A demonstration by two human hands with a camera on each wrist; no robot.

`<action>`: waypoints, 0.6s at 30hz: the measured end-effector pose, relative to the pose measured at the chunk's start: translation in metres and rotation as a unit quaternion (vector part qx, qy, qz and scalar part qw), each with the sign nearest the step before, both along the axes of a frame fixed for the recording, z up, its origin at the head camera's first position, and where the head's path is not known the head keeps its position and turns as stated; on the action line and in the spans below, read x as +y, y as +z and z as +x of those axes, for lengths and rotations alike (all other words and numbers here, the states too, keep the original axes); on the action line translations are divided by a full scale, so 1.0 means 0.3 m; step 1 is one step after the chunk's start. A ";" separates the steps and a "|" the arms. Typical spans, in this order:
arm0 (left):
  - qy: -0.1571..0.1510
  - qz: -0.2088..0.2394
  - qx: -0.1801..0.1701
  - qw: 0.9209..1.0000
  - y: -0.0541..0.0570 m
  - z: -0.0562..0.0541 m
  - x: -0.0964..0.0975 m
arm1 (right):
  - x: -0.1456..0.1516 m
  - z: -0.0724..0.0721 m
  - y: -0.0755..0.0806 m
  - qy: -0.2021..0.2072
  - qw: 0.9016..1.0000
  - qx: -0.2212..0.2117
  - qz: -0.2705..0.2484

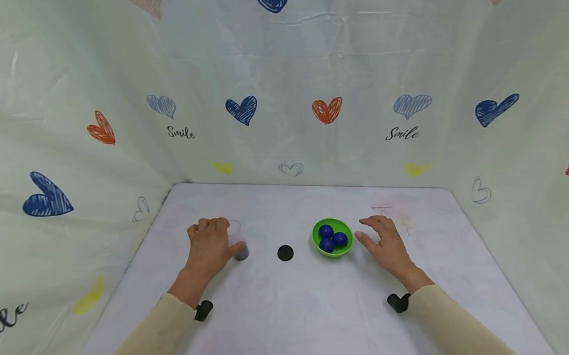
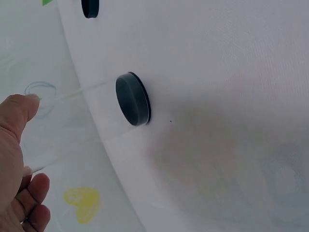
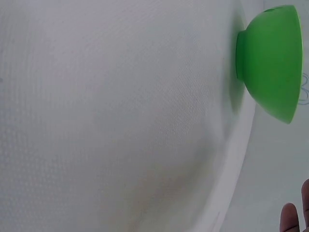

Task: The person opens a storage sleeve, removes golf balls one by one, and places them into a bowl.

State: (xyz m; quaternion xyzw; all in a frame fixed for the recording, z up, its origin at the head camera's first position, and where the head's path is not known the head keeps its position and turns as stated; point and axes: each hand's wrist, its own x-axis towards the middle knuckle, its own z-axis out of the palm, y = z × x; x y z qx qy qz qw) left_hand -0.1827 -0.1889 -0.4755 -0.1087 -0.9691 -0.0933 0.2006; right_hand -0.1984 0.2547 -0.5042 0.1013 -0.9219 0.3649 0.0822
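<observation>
On the left of the table stands a clear cylindrical container with a dark base. My left hand grips it, thumb on the near side and fingers on the far side; in the left wrist view the thumb and curled fingertips lie along its faint walls. To the right, a green bowl holds three dark blue balls. My right hand hovers just right of the bowl, apart from it, fingers extended and holding nothing. Only two fingertips show in the right wrist view.
A black round disc with a raised edge lies between the container and the bowl. The white table meets a hanging sheet printed with hearts at its back and sides. Dark wrist cameras sit at both cuffs.
</observation>
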 end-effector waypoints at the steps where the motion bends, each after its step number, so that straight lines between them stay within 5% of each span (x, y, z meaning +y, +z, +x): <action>1: -0.004 0.005 0.004 1.000 0.000 0.000 0.007 | 0.003 0.000 -0.001 0.000 1.000 0.002 0.000; 10: -0.012 -0.036 0.036 0.999 0.002 -0.010 0.069 | 0.028 -0.001 0.010 -0.011 0.999 0.037 0.001; 18: 0.004 -0.063 0.019 0.998 0.010 0.006 0.082 | 0.057 0.007 -0.005 -0.063 0.991 0.077 0.090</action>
